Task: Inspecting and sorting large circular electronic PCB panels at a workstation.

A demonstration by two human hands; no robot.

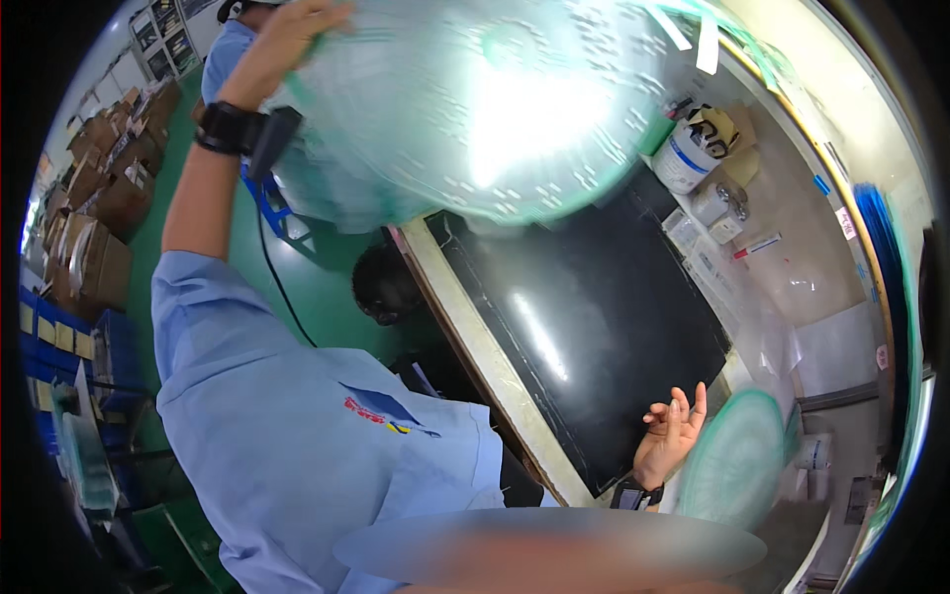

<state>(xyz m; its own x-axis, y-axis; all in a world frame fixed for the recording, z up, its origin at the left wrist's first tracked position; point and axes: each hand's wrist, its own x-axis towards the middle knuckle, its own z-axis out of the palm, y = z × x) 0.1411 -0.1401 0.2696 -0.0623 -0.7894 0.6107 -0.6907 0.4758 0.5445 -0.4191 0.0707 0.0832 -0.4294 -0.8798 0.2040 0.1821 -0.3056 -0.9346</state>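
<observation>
My left hand (pixel 297 38) is raised at the upper left, its fingers closed on the edge of a large round translucent green-tinted sheet (pixel 416 129). The sheet hangs over the far part of the black work surface (pixel 614 297) and is smeared by motion. Bright light glares off it, and small pale marks run around its rim. Low on the right, my right hand (pixel 671 436) holds nothing; its fingers are apart and point upward. Beside it rests a round green translucent piece (pixel 732 460). Both wrists carry black devices.
Along the right side stand a white tub (pixel 685 158) with tools in it, small containers (pixel 720 210) and a red-and-white marker (pixel 757 247). Blue strands (pixel 875 247) hang at the far right. A person in blue (pixel 226 54) is behind the sheet. Cardboard boxes (pixel 104 238) line the left.
</observation>
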